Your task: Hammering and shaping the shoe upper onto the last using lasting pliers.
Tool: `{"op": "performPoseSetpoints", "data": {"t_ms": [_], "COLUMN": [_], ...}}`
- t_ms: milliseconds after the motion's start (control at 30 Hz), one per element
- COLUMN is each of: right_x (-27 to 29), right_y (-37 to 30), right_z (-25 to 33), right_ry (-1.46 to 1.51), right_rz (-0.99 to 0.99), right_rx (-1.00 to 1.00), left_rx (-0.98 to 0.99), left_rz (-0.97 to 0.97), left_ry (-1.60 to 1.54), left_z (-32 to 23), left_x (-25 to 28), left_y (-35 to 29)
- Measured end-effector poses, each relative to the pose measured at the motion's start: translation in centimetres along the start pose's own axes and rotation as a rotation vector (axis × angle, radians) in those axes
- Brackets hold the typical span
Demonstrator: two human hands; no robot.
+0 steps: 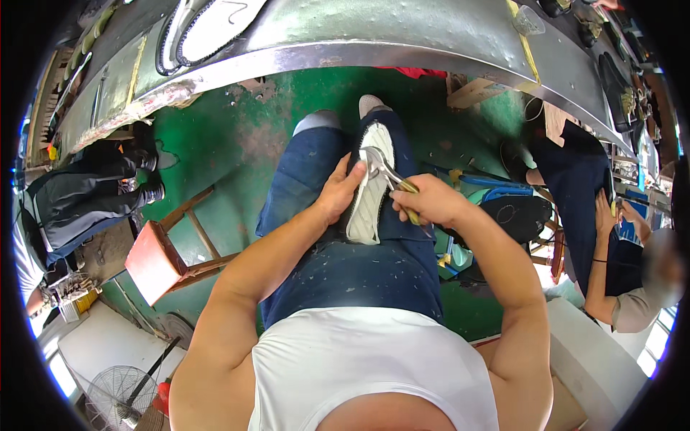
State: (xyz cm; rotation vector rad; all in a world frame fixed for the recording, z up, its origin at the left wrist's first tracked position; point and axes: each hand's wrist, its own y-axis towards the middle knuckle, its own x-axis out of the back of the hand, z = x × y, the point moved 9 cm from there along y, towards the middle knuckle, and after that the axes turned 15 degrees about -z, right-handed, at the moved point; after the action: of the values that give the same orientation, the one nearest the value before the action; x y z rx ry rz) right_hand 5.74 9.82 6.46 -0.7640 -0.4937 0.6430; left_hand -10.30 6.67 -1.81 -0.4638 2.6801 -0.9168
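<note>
Across my thighs lies a shoe (368, 208) turned bottom up, with a pale, wrinkled underside and a dark edge, its toe pointing away from me. My left hand (341, 188) grips its left side, the thumb pressed near the forepart. My right hand (430, 201) is closed around the yellow-green handles of metal pincers (384, 167). Their curved jaws rest over the forepart of the sole, close to my left thumb. Whether the jaws pinch any material is too small to tell.
Beyond my knees runs a metal workbench (345, 57), with white-bottomed shoes (219, 32) on it and a clear cup (529, 21). A red-seated stool (154, 262) stands left, a blue-framed chair (496, 192) right. Other people sit at both sides; a fan (122, 395) is lower left.
</note>
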Motion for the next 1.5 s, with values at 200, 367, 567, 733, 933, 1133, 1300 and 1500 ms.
{"op": "performPoseSetpoints", "data": {"t_ms": [200, 367, 567, 733, 933, 1133, 1300, 1500], "right_x": [-4.8, -5.8, 0.7, 5.2, 4.2, 3.6, 3.1, -0.1], "right_y": [1.5, 1.7, -0.8, -0.7, 1.6, 1.4, -1.9, -4.4], "right_z": [-5.0, -7.2, -5.5, -3.3, 1.9, 0.4, -2.8, -1.0], "right_ry": [0.294, 0.834, 0.498, 0.070, -0.505, -0.459, -0.151, -0.496], "right_rz": [-0.298, 0.184, 0.261, 0.127, -0.349, -0.345, -0.129, 0.018], "right_rx": [0.120, -0.101, -0.086, 0.016, 0.492, 0.488, 0.159, 0.312], "left_rx": [0.068, 0.227, 0.031, 0.107, 0.034, 0.137, 0.336, 0.383], "left_rz": [-0.032, 0.099, -0.122, -0.102, -0.126, -0.070, 0.092, 0.139], "left_ry": [0.037, 0.058, 0.405, 0.356, 0.565, 0.615, 0.556, 0.509], "left_z": [-1.9, -3.1, -3.3, -1.9, -3.7, -3.5, -4.5, -3.3], "left_x": [-0.6, -2.0, -2.2, -1.6, -2.6, -2.2, -2.9, -2.2], "left_y": [-0.3, 0.1, 0.3, 1.6, 0.6, 0.5, -0.7, 0.3]}}
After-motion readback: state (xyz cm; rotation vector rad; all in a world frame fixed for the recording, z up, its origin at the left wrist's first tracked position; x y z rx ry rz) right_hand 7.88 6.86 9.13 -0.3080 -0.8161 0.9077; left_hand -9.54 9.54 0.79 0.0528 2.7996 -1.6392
